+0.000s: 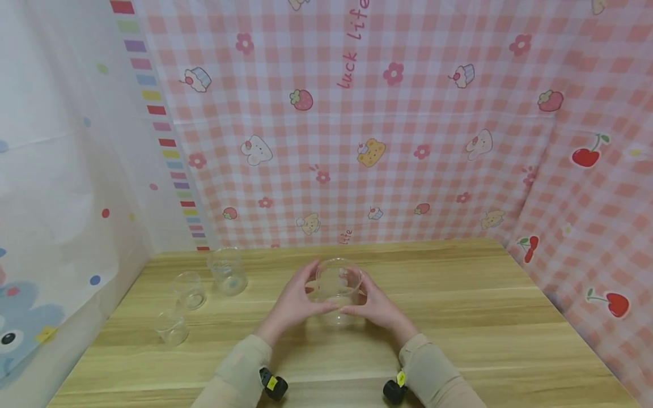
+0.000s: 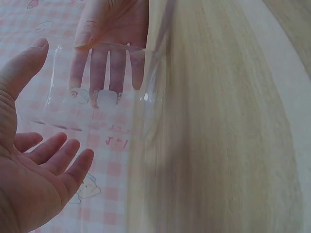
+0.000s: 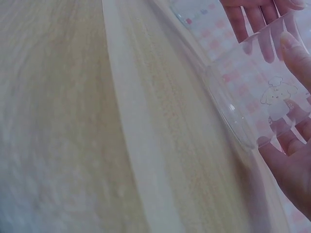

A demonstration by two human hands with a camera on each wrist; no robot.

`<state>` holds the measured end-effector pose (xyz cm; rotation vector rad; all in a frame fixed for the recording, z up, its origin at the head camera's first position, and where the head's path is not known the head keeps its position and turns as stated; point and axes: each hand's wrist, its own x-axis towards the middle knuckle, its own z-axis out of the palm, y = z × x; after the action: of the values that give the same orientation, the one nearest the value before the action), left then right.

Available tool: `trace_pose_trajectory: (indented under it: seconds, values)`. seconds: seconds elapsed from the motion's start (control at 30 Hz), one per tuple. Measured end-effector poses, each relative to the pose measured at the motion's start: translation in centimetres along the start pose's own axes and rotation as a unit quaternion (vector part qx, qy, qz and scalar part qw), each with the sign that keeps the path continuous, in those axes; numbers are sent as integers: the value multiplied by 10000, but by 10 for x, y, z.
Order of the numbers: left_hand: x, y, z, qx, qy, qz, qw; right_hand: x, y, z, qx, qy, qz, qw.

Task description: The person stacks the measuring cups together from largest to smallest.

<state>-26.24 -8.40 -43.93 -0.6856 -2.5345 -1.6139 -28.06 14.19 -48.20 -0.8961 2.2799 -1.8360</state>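
A large clear glass cup [image 1: 339, 289] stands upright near the middle of the wooden table, its round rim uppermost. My left hand [image 1: 298, 297] holds it from the left, thumb across the near side and fingers toward the far side. From the right, my right hand [image 1: 378, 300] holds it in much the same way, the two thumb tips close together in front. The right wrist view shows the right fingers [image 3: 289, 141] behind the transparent wall of the cup [image 3: 238, 97]. Whether its base touches the table is hard to tell.
Three more clear glass cups stand at the table's left: a larger one [image 1: 227, 275] toward the back, a smaller one [image 1: 191, 292] before it, and another [image 1: 172, 328] nearer me. A pink checked curtain [image 1: 326, 136] hangs behind the wooden table [image 1: 459, 317].
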Motion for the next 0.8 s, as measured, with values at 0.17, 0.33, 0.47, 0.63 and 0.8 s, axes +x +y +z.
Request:
trace_pose_trajectory:
  seconds: [0.17,0.33,0.47,0.63,0.8]
  values:
    - [-4,-2,-4,49,4,1,10000,0,0,1,-8,43,104,9999]
    - [-8,-6,-9,214,-23,-21,9998,1,-1,1,32,53,68,10000]
    - [-12,-10,-14,373,-33,-32,9993,1,-1,2,112,44,35,9999]
    - [-17,-13,-20,519,-22,-35,9986,1,0,2,14,63,166,9998]
    - [-21,-14,-25,606,-76,-101,9981,2,1,1,19,76,215,9997]
